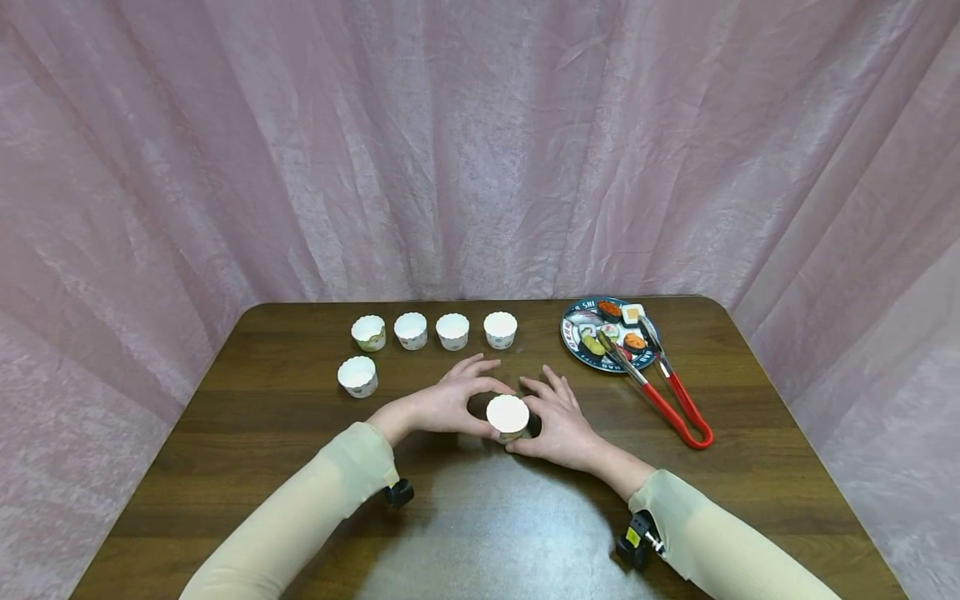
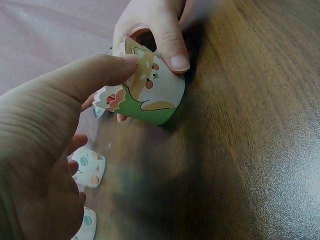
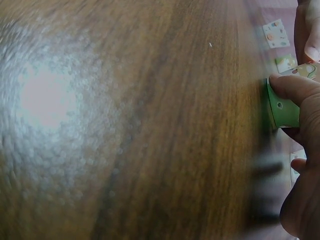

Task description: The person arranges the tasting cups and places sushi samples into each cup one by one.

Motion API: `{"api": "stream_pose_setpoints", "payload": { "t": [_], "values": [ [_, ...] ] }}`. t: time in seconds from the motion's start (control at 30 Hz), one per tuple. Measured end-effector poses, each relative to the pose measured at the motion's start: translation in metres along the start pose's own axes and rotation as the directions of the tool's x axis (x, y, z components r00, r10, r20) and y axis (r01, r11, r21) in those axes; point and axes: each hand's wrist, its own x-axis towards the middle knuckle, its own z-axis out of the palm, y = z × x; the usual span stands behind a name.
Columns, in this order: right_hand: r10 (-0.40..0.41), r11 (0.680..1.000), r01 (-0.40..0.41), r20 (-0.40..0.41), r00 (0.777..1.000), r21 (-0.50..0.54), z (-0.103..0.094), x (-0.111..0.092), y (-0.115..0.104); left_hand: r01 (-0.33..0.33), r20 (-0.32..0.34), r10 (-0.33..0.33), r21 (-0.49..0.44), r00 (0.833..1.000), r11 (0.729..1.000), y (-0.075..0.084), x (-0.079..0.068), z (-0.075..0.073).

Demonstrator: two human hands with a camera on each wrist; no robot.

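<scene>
in the head view, the left hand [image 1: 450,403] and right hand [image 1: 561,427] face each other, both pinching the cup [image 1: 507,415] between them. left wrist view: the cup looks like thin paper, likely light and easy to squash; hold it softly near the bottom. right wrist view: the right hand's thumb lies on its green side.

Green with tan-and-white cartoon animal on nearest cup [image 2: 156,95]; red on tong handles [image 1: 665,408]; pink on curtain [image 1: 480,167].
</scene>
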Motion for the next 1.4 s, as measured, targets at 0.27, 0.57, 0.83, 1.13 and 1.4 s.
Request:
{"api": "stream_pose_setpoints", "payload": {
  "t": [0.27,0.57,0.83,1.13,1.4],
  "values": [
    [0.005,1.000,-0.005,0.008,1.000,0.002,0.000,0.000,-0.001,0.020,-0.006,-0.020,-0.017,1.000,1.000,-0.001,0.001,0.000],
    [0.001,1.000,-0.001,0.001,1.000,0.022,-0.001,-0.001,-0.003,0.032,-0.014,-0.033,-0.020,0.999,0.999,0.000,0.000,0.001],
    [-0.006,1.000,0.007,-0.014,1.000,0.025,-0.001,-0.001,-0.003,0.023,-0.019,-0.023,-0.018,1.000,1.000,0.000,0.000,0.001],
    [-0.008,1.000,0.008,-0.009,1.000,0.014,-0.001,-0.001,-0.002,0.007,-0.044,-0.009,-0.057,0.999,0.998,0.003,0.000,-0.002],
    [-0.021,1.000,0.021,-0.010,1.000,-0.012,-0.001,-0.001,-0.002,-0.002,-0.095,-0.004,-0.065,0.995,0.998,0.008,-0.001,-0.010]
  ]
}}
